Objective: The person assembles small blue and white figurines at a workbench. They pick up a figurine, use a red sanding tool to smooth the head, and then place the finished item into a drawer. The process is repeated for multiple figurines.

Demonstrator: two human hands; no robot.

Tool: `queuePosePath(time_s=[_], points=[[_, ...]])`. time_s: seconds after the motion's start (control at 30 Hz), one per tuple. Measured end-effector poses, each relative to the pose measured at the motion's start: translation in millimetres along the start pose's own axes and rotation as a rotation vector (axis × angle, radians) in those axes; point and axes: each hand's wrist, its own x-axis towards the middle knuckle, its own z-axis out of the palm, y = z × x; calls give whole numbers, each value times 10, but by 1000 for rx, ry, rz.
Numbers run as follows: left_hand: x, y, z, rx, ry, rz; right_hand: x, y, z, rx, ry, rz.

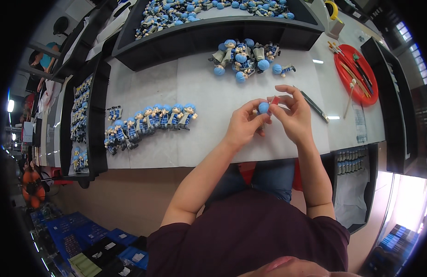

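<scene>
My left hand (242, 123) is closed around a small figurine with a round light-blue head (264, 107); most of its body is hidden by the fingers. Close against it, my right hand (295, 119) pinches a small red piece (276, 99), too small to make out, beside the head. Beyond my hands lies a loose pile of blue-haired figurines (241, 57), some tipped over. To the left, a curved row of similar figurines (151, 117) stands on the white table (199, 147). A thin grey blade-like tool (315, 107) rests just right of my right hand.
A large black tray (222, 32) full of figurines spans the back. Another black tray (100, 106) of figurines stands at the left. On the right are a red dish (341, 64) with brushes and sticks, a long black bin (393, 106) and a lower tray (354, 194) with figurine parts.
</scene>
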Motion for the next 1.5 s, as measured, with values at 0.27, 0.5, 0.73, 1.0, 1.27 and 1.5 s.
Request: queuePosePath(time_s=[0.27,0.5,0.73,1.0,1.27,1.5], points=[[11,-15,-12,21,-1,-7,23,-53,119,-198,90,-8],[14,-41,-13,9,-14,15,25,42,0,-73,-3,3],[-2,-11,8,46,12,-4,108,164,-5,-54,50,-11],[-9,-4,1,46,-17,-8,69,21,76,-251,108,-53],[-7,11,-2,31,-11,-24,53,74,-71,69,101,-6],[12,-28,-1,25,5,-6,-2,87,78,-9,22,-31]])
